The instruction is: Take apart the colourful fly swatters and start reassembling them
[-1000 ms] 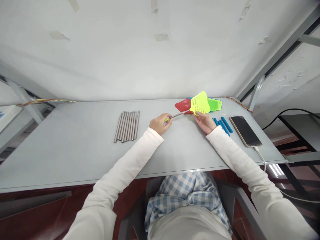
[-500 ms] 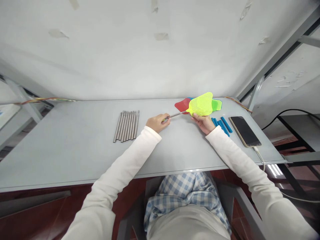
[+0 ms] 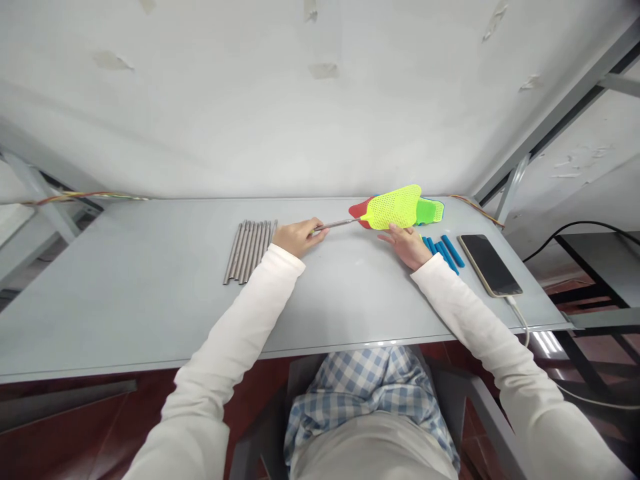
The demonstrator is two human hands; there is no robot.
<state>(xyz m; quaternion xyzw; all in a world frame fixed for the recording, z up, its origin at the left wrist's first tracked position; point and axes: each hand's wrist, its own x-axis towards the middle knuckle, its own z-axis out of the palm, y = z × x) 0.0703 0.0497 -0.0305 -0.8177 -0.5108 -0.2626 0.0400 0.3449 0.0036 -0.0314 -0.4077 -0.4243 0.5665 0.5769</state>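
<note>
My left hand (image 3: 299,237) is closed on the handle end of a yellow-green fly swatter (image 3: 391,208). Its thin metal rod runs right, up to the perforated paddle. My right hand (image 3: 411,247) is open at the paddle's lower edge, thumb apart; whether its fingertips touch the plastic I cannot tell. Behind the paddle lie a red swatter head (image 3: 357,211) and a green one (image 3: 427,211), both partly covered. Blue tubes (image 3: 453,251) are beside my right wrist. Several metal rods (image 3: 243,253) lie in a row left of my left hand, which partly hides them.
The grey table (image 3: 150,287) runs up against a white wall (image 3: 225,107). A phone (image 3: 490,265) with a white charging cable (image 3: 518,311) lies at the right. Thin wires (image 3: 95,195) run along the back left, and metal frame posts stand at both sides.
My left hand has drawn the yellow-green swatter to the left. My right hand's grip on the paddle has loosened, its fingers now apart.
</note>
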